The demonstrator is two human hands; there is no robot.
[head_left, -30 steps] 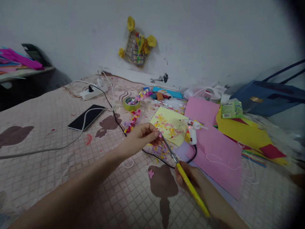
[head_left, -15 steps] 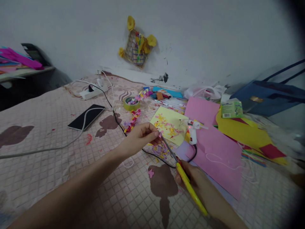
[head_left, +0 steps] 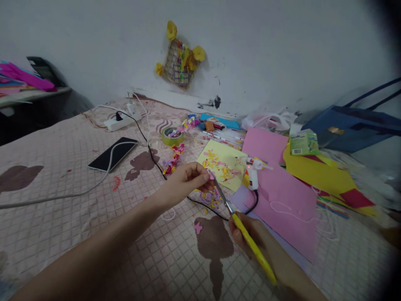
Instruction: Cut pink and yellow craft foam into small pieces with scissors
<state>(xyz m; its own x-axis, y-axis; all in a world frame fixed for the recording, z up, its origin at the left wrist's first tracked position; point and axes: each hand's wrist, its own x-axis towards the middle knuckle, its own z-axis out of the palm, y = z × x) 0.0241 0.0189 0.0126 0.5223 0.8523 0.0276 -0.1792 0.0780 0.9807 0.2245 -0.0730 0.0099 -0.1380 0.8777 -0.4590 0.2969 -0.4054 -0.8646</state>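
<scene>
Between the thumb and fingertips of my left hand (head_left: 192, 179) is a small pink paper piece (head_left: 211, 174). My right hand (head_left: 250, 232) is closed around yellow-handled scissors (head_left: 250, 242), whose blades reach up and left to the piece. Under my left hand lies a heap of purple and yellow paper scraps (head_left: 214, 198). A pink paper cutout (head_left: 198, 228) rests on the cloth, left of the scissors. Beyond my hands, more yellow and pink scraps are scattered on a pale yellow sheet (head_left: 216, 146).
A white glue gun (head_left: 252, 177) with a lit red light stands beside pink sheets (head_left: 291, 213). To the left are a phone (head_left: 113, 154), a power strip (head_left: 122, 122) and cables. A tape roll (head_left: 171, 137) and a blue bag (head_left: 351, 125) sit farther back.
My right hand and the scissors have shifted slightly left, and the blades' angle has changed a little. More of the pink piece shows at my left fingertips.
</scene>
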